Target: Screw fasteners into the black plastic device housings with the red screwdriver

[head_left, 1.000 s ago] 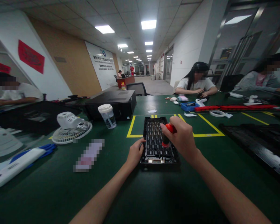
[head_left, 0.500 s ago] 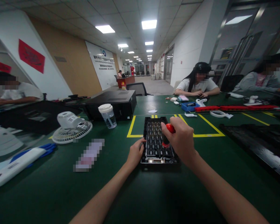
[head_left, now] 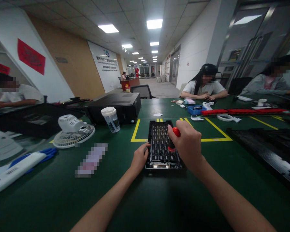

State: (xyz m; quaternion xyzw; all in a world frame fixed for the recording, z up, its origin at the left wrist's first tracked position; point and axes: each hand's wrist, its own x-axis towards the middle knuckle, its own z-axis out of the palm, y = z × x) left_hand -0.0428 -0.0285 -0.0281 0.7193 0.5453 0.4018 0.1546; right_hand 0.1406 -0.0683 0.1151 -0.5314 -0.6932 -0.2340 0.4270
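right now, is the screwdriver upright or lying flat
Upright, leaning slightly: the right hand holds the screwdriver with its red end up, handle pointing down at the black casing.

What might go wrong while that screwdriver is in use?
The screwdriver might slip and scratch the black case, since the right hand holds it pointing down into the open interior. The case could also swivel under pressure: the left hand seems to steady only its left edge.
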